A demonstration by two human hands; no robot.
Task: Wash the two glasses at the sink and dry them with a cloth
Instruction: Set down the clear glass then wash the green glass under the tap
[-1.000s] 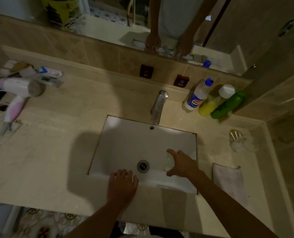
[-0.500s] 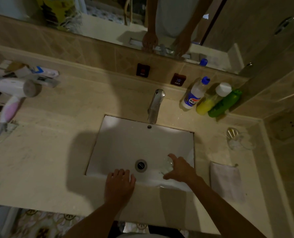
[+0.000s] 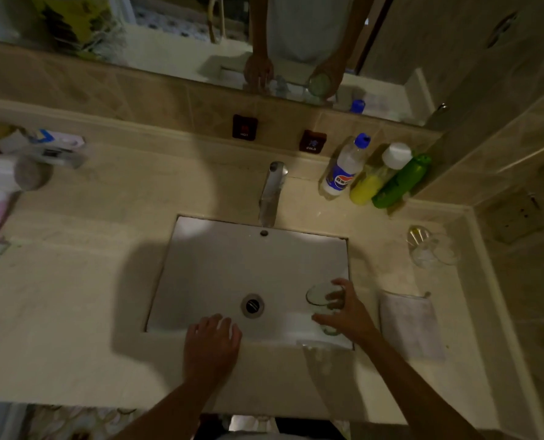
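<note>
My right hand (image 3: 348, 309) grips a clear glass (image 3: 319, 300) over the right side of the white sink (image 3: 232, 265), fingers and thumb curled round it, rim tilted toward the drain (image 3: 252, 305). My left hand (image 3: 211, 342) rests flat on the sink's front edge, fingers spread. A second glass (image 3: 429, 246) lies on the counter (image 3: 57, 296) at far right, beyond a folded white cloth (image 3: 408, 325); the faucet (image 3: 272, 192) stands behind the basin.
</note>
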